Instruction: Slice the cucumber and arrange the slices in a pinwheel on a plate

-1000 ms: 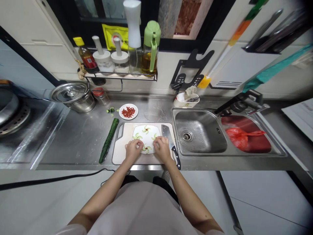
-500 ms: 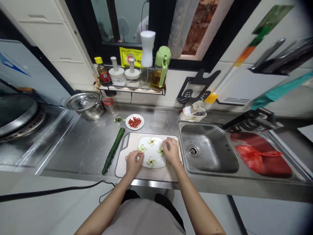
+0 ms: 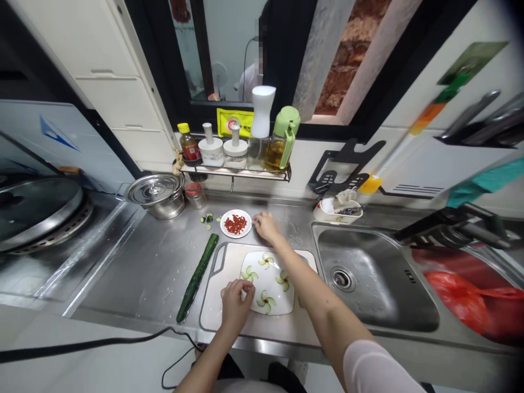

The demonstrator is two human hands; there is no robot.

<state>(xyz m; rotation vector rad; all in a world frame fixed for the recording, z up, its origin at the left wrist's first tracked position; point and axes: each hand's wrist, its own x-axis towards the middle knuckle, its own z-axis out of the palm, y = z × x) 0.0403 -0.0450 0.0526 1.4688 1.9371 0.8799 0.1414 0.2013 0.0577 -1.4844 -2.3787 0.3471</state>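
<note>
My right hand (image 3: pixel 265 226) is stretched out to the right rim of a small round white plate (image 3: pixel 224 231). Its fingers are pinched together; whether they grip the rim or a small piece cannot be made out. Small red pieces (image 3: pixel 235 224) are heaped on that plate. My left hand (image 3: pixel 237 303) hovers at the left edge of a larger white plate (image 3: pixel 268 281), thumb and forefinger pinched, their contents too small to tell. Several pinwheels of thin cucumber slices (image 3: pixel 266 301) with red centres lie on the larger plate, which rests on a cutting board (image 3: pixel 213 300).
A whole cucumber (image 3: pixel 197 278) lies left of the board, with cucumber scraps (image 3: pixel 209 218) behind it. A lidded steel pot (image 3: pixel 158 196) stands at back left. Right of the board is the sink (image 3: pixel 368 273). Bottles and jars fill a rack (image 3: pixel 237 172) above the counter.
My right hand has left the right side of the larger plate and reached forward to the small plate. My left hand stays near the larger plate's left edge. The view has shifted.
</note>
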